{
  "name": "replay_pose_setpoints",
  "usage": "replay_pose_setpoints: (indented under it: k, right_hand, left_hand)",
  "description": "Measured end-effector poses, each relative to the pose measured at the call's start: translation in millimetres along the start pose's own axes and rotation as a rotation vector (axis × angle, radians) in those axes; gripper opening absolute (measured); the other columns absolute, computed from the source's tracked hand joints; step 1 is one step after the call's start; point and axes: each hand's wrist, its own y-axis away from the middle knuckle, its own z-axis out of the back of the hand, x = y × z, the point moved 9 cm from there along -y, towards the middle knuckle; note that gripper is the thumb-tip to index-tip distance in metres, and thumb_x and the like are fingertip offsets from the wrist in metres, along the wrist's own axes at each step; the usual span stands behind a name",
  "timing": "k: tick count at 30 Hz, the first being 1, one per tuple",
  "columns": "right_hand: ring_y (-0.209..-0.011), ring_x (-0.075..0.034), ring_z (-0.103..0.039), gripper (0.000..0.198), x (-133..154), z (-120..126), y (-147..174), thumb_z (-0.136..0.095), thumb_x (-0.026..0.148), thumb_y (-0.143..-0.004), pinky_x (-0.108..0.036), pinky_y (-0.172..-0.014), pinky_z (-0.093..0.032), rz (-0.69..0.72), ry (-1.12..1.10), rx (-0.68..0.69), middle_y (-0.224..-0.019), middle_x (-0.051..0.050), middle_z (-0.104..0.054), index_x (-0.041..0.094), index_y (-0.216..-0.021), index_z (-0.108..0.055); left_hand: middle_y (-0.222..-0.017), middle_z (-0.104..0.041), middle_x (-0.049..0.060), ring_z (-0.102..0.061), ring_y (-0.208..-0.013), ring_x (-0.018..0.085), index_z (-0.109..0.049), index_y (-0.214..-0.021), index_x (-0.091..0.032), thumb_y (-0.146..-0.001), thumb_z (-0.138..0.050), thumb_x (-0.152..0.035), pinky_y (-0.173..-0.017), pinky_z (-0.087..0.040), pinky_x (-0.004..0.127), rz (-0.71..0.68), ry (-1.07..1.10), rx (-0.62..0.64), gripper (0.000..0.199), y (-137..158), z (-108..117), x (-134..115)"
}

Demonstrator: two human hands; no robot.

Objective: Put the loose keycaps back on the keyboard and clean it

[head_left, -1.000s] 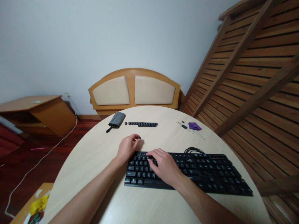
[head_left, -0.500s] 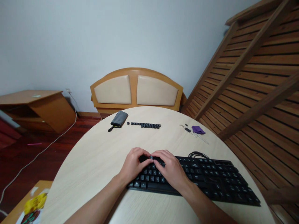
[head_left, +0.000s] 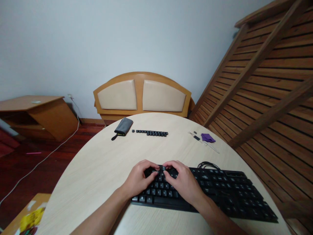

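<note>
A black keyboard [head_left: 216, 192] lies across the near side of the round table. My left hand [head_left: 140, 178] is over its left part, thumb and index finger curved and slightly apart, the tips at the upper rows of keys. Close beside it my right hand [head_left: 183, 179] arches over the keys, with a gap between thumb and index finger. A keycap [head_left: 164, 168] shows in the small space between the two hands, seated on the keyboard as far as I can see. Both palms hide some keys. Farther back, loose black keycaps [head_left: 156, 133] lie in two rows.
A grey pouch [head_left: 123, 126] lies at the back left of the table [head_left: 97, 176]. At the back right are a purple cloth [head_left: 207, 137] and thin, light-coloured tools [head_left: 202, 142]. The keyboard's coiled cable [head_left: 208, 165] sits behind it. A slatted wooden panel [head_left: 269, 81] leans at the right.
My fingertips, earlier pinched together around a keycap, have moved apart, leaving a small gap between the hands. The whole view has shifted slightly.
</note>
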Motion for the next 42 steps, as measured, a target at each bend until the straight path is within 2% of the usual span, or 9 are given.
replay_pose_setpoints:
  k: [8, 16, 31, 38, 42]
  right_hand:
    - [-0.093, -0.022, -0.067, 0.015, -6.3, -1.2, -0.1, -0.066, 0.017, -0.083, -0.036, -0.088, -0.052, -0.025, -0.023, 0.104, -0.096, -0.004, -0.072, 0.024, -0.095, -0.073]
    - [-0.097, -0.022, -0.065, 0.015, -3.5, -2.5, 1.5, -0.07, 0.016, -0.082, -0.037, -0.09, -0.051, 0.031, -0.032, 0.106, -0.096, -0.003, -0.072, 0.024, -0.095, -0.074]
    - [-0.097, -0.021, -0.066, 0.018, -4.6, -4.8, 2.0, -0.064, 0.021, -0.092, -0.036, -0.089, -0.052, 0.045, -0.059, 0.109, -0.098, -0.004, -0.074, 0.025, -0.105, -0.076]
    - [-0.095, -0.021, -0.066, 0.011, -6.4, -1.4, 2.1, -0.066, 0.02, -0.09, -0.035, -0.088, -0.051, -0.004, -0.045, 0.092, -0.097, -0.004, -0.072, 0.023, -0.096, -0.074]
    - [-0.094, -0.02, -0.066, 0.008, -5.8, -3.3, 1.4, -0.069, 0.018, -0.088, -0.034, -0.087, -0.051, 0.014, -0.035, 0.105, -0.095, -0.004, -0.072, 0.023, -0.093, -0.074]
  left_hand:
    - [-0.097, -0.074, 0.003, -0.067, -0.095, 0.02, -0.072, -0.098, -0.023, -0.09, -0.063, -0.022, -0.09, -0.05, 0.034, -0.031, -0.033, 0.03, 0.012, 0.1, -1.0, 0.9]
    - [-0.096, -0.074, 0.003, -0.066, -0.095, 0.02, -0.072, -0.097, -0.023, -0.09, -0.064, -0.021, -0.089, -0.05, 0.033, -0.05, -0.045, 0.032, 0.012, -1.8, -2.1, -1.1]
    - [-0.096, -0.073, 0.004, -0.067, -0.094, 0.02, -0.072, -0.097, -0.023, -0.09, -0.063, -0.023, -0.089, -0.05, 0.034, -0.041, -0.041, 0.024, 0.011, -0.8, -2.8, -0.1]
    - [-0.096, -0.073, 0.003, -0.066, -0.094, 0.02, -0.072, -0.097, -0.023, -0.091, -0.063, -0.023, -0.088, -0.05, 0.034, -0.041, -0.038, 0.033, 0.012, -0.9, -3.2, -0.4]
    - [-0.095, -0.074, 0.004, -0.067, -0.094, 0.02, -0.072, -0.097, -0.022, -0.09, -0.063, -0.023, -0.088, -0.05, 0.035, -0.044, -0.037, 0.024, 0.011, -0.7, -1.7, -1.7]
